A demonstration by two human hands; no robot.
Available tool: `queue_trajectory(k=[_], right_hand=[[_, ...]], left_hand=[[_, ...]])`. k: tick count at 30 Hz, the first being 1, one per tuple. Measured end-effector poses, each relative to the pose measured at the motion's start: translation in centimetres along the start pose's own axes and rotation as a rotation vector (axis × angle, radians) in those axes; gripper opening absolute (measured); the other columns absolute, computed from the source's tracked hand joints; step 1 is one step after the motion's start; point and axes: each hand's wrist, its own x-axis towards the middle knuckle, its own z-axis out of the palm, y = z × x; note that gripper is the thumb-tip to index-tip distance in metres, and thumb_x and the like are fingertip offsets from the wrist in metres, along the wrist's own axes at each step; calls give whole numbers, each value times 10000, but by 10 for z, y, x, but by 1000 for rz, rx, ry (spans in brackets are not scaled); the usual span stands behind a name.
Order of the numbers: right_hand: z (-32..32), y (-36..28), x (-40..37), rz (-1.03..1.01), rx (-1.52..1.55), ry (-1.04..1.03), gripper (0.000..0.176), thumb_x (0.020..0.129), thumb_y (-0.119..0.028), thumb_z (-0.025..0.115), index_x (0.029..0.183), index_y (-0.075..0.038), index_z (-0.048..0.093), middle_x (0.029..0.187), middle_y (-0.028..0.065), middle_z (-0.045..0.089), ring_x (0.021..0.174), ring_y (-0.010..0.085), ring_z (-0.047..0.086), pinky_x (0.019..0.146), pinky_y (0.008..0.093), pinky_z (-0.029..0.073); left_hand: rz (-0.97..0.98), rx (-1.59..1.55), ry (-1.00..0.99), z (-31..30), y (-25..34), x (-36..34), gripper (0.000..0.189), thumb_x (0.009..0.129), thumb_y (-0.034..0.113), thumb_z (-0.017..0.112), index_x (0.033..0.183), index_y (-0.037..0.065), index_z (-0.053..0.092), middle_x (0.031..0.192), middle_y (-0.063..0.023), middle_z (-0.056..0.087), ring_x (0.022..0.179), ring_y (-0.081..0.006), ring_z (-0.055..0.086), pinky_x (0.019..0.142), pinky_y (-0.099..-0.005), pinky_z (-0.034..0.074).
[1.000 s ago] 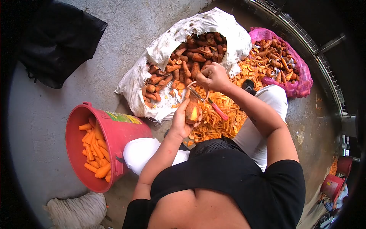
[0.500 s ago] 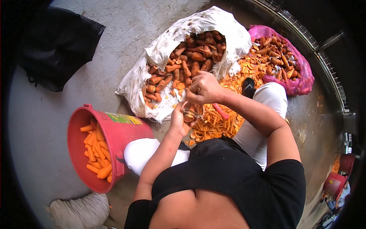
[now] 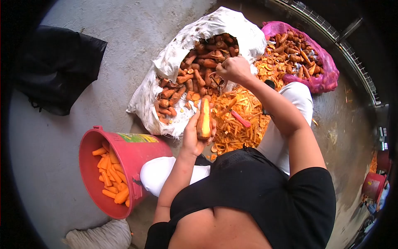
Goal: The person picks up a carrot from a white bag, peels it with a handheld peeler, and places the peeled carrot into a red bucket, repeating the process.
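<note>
**A:** What's the left hand doing?

**B:** The left hand [image 3: 194,139] is closed round the lower end of a carrot [image 3: 204,117], fingers pressed together. It holds the carrot upright in the middle of the frame, at the edge of the heap of peelings [image 3: 244,103].

**A:** And the carrot itself?

**B:** The side facing us is bare and bright yellow-orange. The edges look duller, so I'd say it's partway through peeling.

**A:** The right hand?

**B:** The right hand [image 3: 234,68] is higher up, curled into a fist at the mouth of the white sack [image 3: 174,58] of unpeeled carrots. It may be gripping a peeler, but it's too small to tell. A red-handled tool [image 3: 241,119] lies on the peelings.

**A:** What does the next stroke need?

**B:** I'd judge that the carrot needs turning in the fingers to bring an unpeeled strip round. The blade hand must also come back down to it.

**A:** Anything else around?

**B:** There's a red bucket [image 3: 128,151] of peeled carrots at lower left and a pink net bag [image 3: 323,81] at upper right.
</note>
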Motion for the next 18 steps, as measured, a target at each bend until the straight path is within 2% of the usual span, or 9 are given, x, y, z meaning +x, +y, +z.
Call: queue_trajectory(k=[1,2,5,6,7,9,10,11,18], right_hand=[[-3,-1,0,9,41,1,409,816,-362,530,518,-110,652,440,62,545,421,235,547,617,345,483],[-4,-3,0,19,83,2,409,821,-369,528,530,-114,664,428,55,540,406,226,540,594,341,484],[1,-21,-15,-202,287,94,382,827,-369,534,574,-136,702,413,35,530,372,189,510,548,307,465],[3,-27,-21,-363,354,105,357,801,-277,572,487,-119,636,428,31,510,440,175,468,573,321,430],[5,-36,-29,-481,347,195,317,783,-231,592,484,-134,630,431,24,498,456,158,468,564,325,390],[3,-52,-44,-568,388,185,297,762,-203,609,473,-133,605,448,15,502,464,169,462,545,336,350],[4,-57,-48,-631,393,181,294,753,-195,616,468,-128,587,454,9,501,469,175,461,541,338,338],[4,-60,-51,-692,396,179,293,744,-188,623,463,-123,570,459,4,501,474,182,460,537,340,325],[7,-61,-56,-705,343,183,306,730,-159,619,443,-115,521,487,11,541,484,196,462,524,341,323]], left_hand=[[6,-16,26,-1,2,1,532,984,432,321,1357,59,390,778,-74,551,577,-143,518,428,-227,388],[13,-60,-28,-9,3,5,524,977,449,357,1319,59,431,835,-74,568,631,-160,553,470,-237,434],[-21,-51,207,-21,1,13,451,974,409,401,1253,64,479,847,-70,573,690,-174,578,509,-256,479],[0,-78,209,-24,-1,15,422,967,395,420,1219,65,494,867,-73,585,721,-182,588,547,-277,494],[22,-104,211,-27,-2,16,393,961,381,439,1185,66,509,888,-75,597,751,-191,597,585,-298,509],[64,-155,219,-35,-6,21,337,947,352,477,1117,68,538,929,-80,621,812,-208,615,661,-340,539],[-8,-222,277,-41,-5,26,305,937,318,478,1096,68,555,989,-83,632,847,-219,624,728,-372,544],[-9,-219,271,-45,-7,27,294,935,303,476,1090,68,561,989,-82,633,848,-218,624,734,-372,545],[11,-232,312,-30,-10,25,284,937,262,431,1072,55,571,980,-83,635,858,-216,622,763,-358,545]])
